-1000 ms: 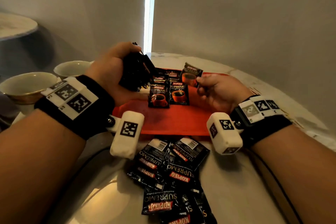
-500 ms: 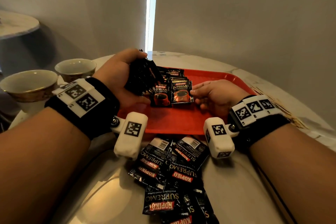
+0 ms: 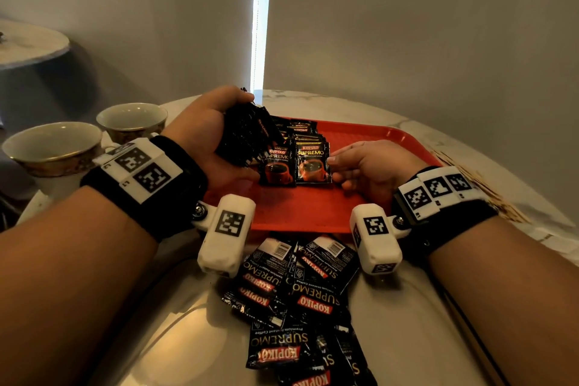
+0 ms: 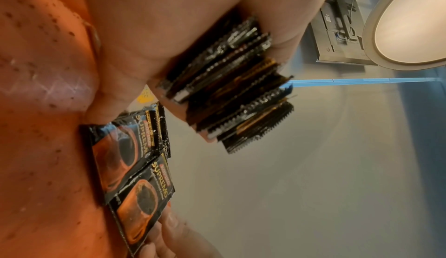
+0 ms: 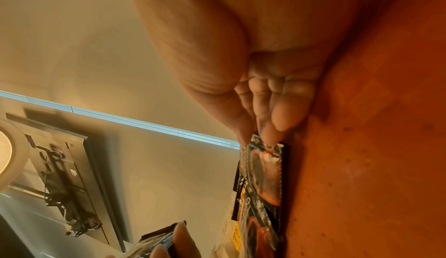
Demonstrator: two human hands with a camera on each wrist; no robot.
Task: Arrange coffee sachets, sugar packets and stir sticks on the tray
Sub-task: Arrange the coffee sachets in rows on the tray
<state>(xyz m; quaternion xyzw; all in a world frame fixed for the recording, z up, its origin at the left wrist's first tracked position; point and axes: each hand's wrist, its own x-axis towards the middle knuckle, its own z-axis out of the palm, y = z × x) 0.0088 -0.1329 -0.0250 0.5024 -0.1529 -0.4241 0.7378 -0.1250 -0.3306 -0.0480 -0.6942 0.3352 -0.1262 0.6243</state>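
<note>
Sachets fill the head view: the left hand (image 3: 206, 135) clutches a thick stack of sachets (image 3: 247, 135) above the red tray's (image 3: 360, 141) left side, while the right hand (image 3: 372, 169) pinches the right edge of the front-right coffee sachet (image 3: 313, 166), which lies on the tray in a row of overlapping sachets. A loose pile of sachets (image 3: 297, 291) lies on the tabletop (image 3: 156, 338) just before the tray; two cups (image 3: 94, 141) stand to the left and stir sticks (image 3: 488, 194) lie to the right. Sugar packets cannot be made out.

The left wrist view alone shows the stack's serrated edges (image 4: 231, 82), fanned and clamped between thumb and fingers.

The right wrist view alone shows thumb and fingertips (image 5: 270, 136) closed on the sachet's corner (image 5: 265, 166), flat against the tray.
</note>
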